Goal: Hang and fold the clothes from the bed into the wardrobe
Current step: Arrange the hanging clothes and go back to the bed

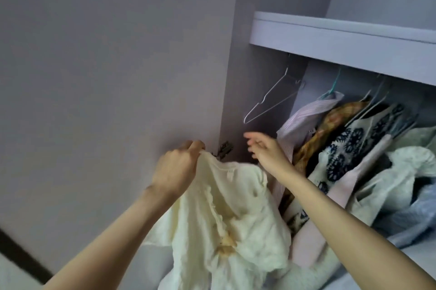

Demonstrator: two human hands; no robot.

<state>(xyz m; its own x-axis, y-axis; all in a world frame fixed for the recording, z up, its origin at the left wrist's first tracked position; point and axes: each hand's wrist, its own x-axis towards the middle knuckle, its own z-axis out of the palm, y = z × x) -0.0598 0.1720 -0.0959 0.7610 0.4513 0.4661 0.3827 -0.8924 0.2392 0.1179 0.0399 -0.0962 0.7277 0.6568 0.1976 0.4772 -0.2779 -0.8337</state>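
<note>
A cream-coloured garment (226,214) with ruffled trim hangs in front of the open wardrobe. My left hand (177,167) pinches its top edge and holds it up. My right hand (266,148) is raised beside it, fingers spread and holding nothing, just below an empty white wire hanger (271,98) that hangs at the left end of the wardrobe's rail space. The rail itself is hidden under the shelf.
A pale shelf (342,37) spans the wardrobe above the hangers. To the right hang a striped shirt (304,115), a mustard patterned garment (330,124) and a blue-and-white floral one (349,148). The open door panel (106,77) stands on the left with a metal hinge (224,148).
</note>
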